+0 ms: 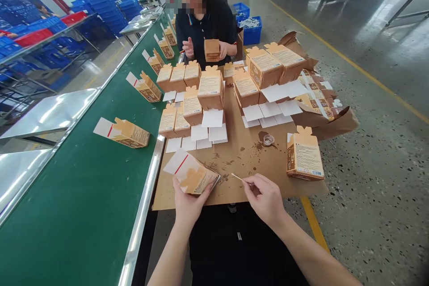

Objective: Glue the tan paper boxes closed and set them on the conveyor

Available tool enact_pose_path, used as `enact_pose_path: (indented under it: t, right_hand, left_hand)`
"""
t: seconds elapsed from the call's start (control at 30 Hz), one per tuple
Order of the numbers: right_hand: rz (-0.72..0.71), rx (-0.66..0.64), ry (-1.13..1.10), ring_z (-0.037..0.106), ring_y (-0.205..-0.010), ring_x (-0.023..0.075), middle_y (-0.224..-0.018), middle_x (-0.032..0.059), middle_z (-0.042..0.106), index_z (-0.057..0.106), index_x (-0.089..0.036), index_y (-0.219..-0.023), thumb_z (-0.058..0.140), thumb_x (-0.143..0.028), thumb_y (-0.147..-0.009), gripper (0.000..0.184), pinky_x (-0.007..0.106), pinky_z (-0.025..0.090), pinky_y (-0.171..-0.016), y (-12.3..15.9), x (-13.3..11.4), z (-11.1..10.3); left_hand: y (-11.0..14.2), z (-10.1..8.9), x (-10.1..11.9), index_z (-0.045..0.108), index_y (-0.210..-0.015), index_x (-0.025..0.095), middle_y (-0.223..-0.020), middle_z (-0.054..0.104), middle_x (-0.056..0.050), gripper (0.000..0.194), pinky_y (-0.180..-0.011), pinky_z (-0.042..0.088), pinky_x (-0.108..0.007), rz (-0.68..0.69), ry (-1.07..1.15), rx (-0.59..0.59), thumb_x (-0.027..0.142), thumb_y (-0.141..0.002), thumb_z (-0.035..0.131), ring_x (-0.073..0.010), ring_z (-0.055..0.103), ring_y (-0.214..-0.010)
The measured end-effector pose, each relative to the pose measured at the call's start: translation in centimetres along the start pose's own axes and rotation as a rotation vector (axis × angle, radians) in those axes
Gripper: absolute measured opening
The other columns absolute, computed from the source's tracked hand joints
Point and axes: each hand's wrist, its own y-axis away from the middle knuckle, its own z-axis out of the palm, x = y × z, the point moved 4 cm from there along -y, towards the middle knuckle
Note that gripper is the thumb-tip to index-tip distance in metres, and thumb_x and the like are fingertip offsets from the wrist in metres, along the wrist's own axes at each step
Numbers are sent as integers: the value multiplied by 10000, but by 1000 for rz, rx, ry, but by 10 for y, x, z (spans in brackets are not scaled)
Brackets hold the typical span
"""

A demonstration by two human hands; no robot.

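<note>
My left hand [189, 199] grips a brown printed carton [197, 178] near the front edge of the cardboard-covered table. The carton lies tilted, its white flap with a red strip pointing up and left. Between thumb and fingers, my right hand [264, 196] pinches a cotton swab [237, 177], its tip a little right of the carton and apart from it. Beyond that hand, a small clear round dish [268, 140] sits among dark wet spots on the cardboard [234, 140]. Another printed carton [305, 154] stands upright at the table's right corner.
A green conveyor belt [83, 187] runs along the left, with several cartons on it, the nearest carton [134, 133] lying with its flap out. Stacked cartons [211, 87] fill the table's far half. Across the table a co-worker [208, 27] holds brown cartons [212, 49].
</note>
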Motion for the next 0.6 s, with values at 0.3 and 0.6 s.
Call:
enact_pose_path:
  t: [0.3,0.6]
  right_hand:
    - [129,3,-73,570,-529,147,-685,-33,653,795,-279,-858,684,-288,-1168,330,280,494,-516,19,3,-15]
    - [177,30,-222,636,-488,204,-650,0,727,858,-330,-860,745,-386,-1130,298,330,522,-453,7,8,-30]
  left_hand:
    - [15,9,6,584,-1265,378,-1244,867,-106,802,-1078,736,-577,14,-185,34,604,-757,1163,-466,882,-1291]
    - [-50,-169,13,478,-1334,340,-1690,704,-213,1152,-1305,637,-818,75,-91,654,573,-466,1198,-515,713,-1620]
